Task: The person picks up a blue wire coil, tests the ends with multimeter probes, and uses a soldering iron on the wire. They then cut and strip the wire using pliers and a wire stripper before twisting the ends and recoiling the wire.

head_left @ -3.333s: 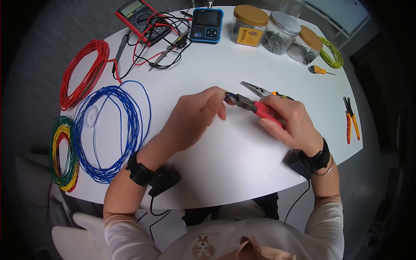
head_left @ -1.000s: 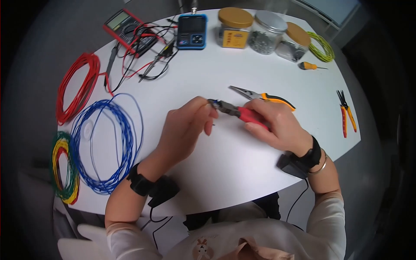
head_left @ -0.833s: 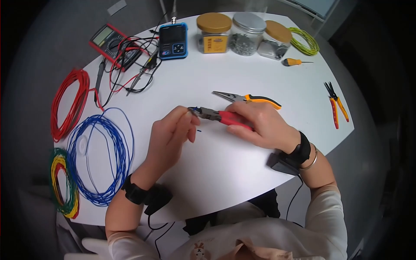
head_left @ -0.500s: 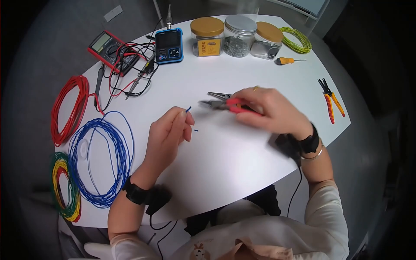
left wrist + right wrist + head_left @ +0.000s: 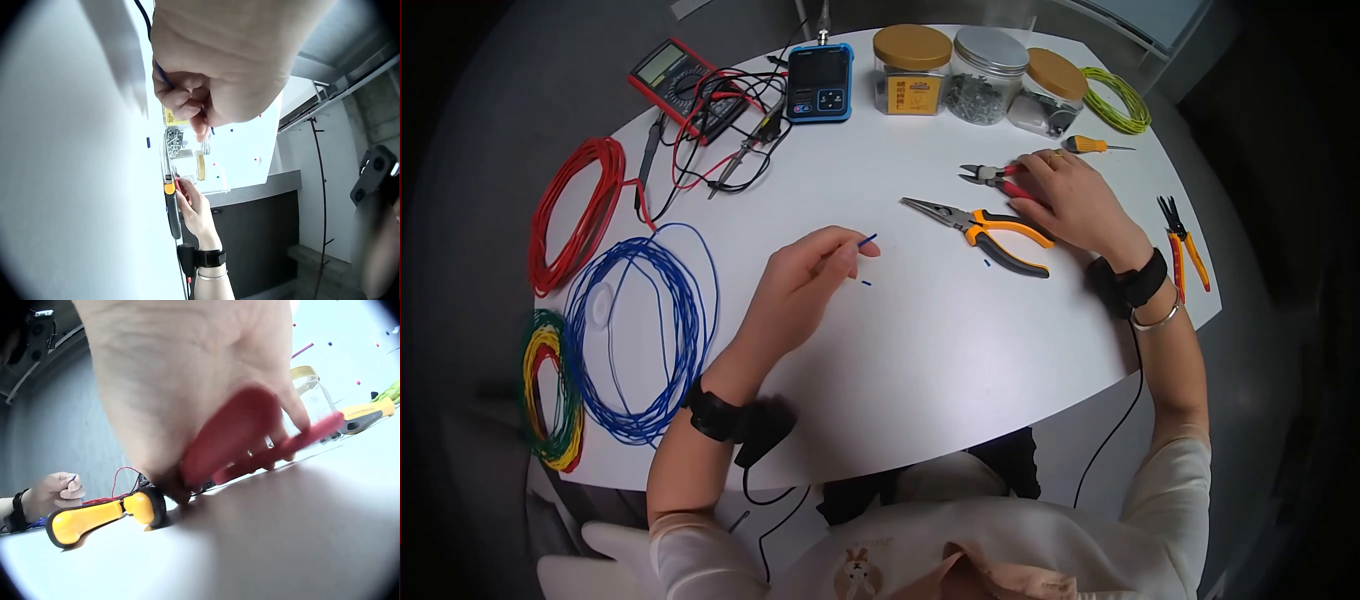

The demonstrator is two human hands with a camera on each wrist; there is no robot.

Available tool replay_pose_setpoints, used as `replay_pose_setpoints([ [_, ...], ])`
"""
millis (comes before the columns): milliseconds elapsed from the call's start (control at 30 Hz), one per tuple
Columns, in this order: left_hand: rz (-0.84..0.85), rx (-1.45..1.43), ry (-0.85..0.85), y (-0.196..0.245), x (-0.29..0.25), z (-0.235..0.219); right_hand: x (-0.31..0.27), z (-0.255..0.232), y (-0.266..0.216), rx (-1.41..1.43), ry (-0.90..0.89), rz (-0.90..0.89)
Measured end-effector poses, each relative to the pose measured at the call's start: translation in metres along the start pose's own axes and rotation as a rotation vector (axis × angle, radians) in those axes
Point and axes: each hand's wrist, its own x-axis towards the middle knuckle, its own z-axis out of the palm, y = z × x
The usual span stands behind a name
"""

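Note:
My left hand (image 5: 805, 285) pinches a short blue wire (image 5: 867, 240) between thumb and fingers; in the left wrist view the blue wire (image 5: 162, 74) crosses the curled fingers. Red-handled cutters (image 5: 990, 175) lie at the table surface behind the long-nose pliers, jaws pointing left. My right hand (image 5: 1080, 205) is on their handles, and in the right wrist view its fingers reach around the red handle (image 5: 234, 440). The orange and black long-nose pliers (image 5: 975, 225) lie between the hands. Small blue wire bits (image 5: 866, 283) rest near the left hand and beside the pliers.
Coils of blue (image 5: 580, 350), red (image 5: 550, 225) and multicoloured wire (image 5: 533, 400) lie left. A multimeter (image 5: 680, 85), blue-cased device (image 5: 820, 85) and jars (image 5: 912, 75) stand behind. A screwdriver (image 5: 1088, 145), green coil (image 5: 1135, 105) and red-yellow tool (image 5: 1178, 250) are right.
My right hand has carried the red cutters away from the wire, back and right, down to the table. The long-nose pliers are uncovered. My left hand still pinches the blue wire.

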Motion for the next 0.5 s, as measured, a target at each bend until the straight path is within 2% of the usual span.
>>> replay_pose_setpoints([
  [200,-0.047,-0.029,-0.025,-0.002,0.000,-0.002,-0.001,-0.001,-0.006,0.077,-0.026,-0.011],
  [300,-0.034,-0.040,-0.017,-0.005,0.000,-0.001,-0.009,-0.021,-0.035,0.207,-0.024,0.042],
  [400,-0.029,-0.005,-0.015,-0.006,0.001,0.000,-0.018,-0.031,-0.061,0.135,-0.123,-0.078],
  [500,-0.008,-0.004,-0.030,-0.009,0.001,-0.001,-0.013,-0.025,-0.068,0.124,-0.199,-0.022],
])
